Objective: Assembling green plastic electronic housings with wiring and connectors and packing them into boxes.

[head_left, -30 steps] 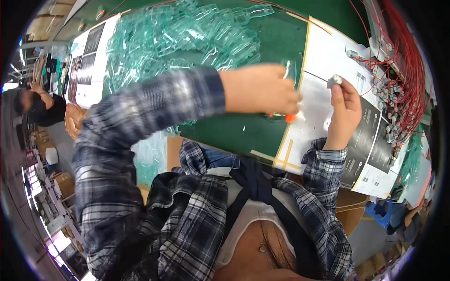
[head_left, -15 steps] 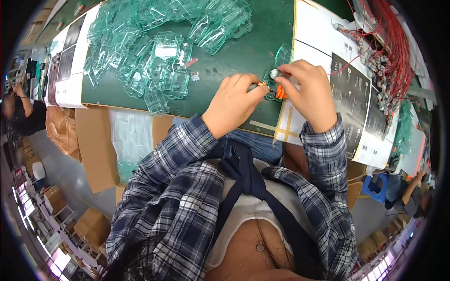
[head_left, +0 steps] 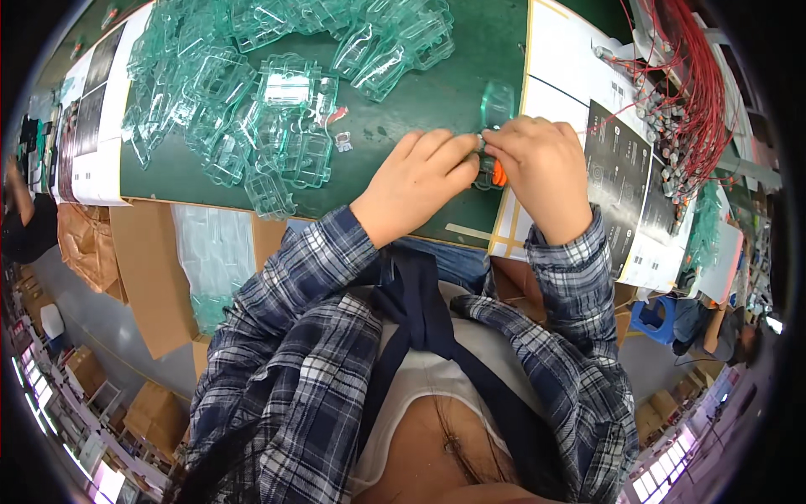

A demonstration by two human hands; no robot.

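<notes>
Left hand [head_left: 416, 182] and right hand [head_left: 543, 175] drawn closer together since earlier frame, fingertips now nearly meeting. Small grey part [head_left: 481, 143] between them, pinched by both, mostly hidden. Orange piece [head_left: 499, 174] just beneath right hand. Clear green shell [head_left: 497, 102] beyond hands on tabletop [head_left: 420, 105]; shell heap [head_left: 222, 84] left of hands; red wires [head_left: 703, 76] right.

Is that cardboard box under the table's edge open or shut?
Open: a brown flap spreads outward at one side, and clear plastic shows inside.
</notes>
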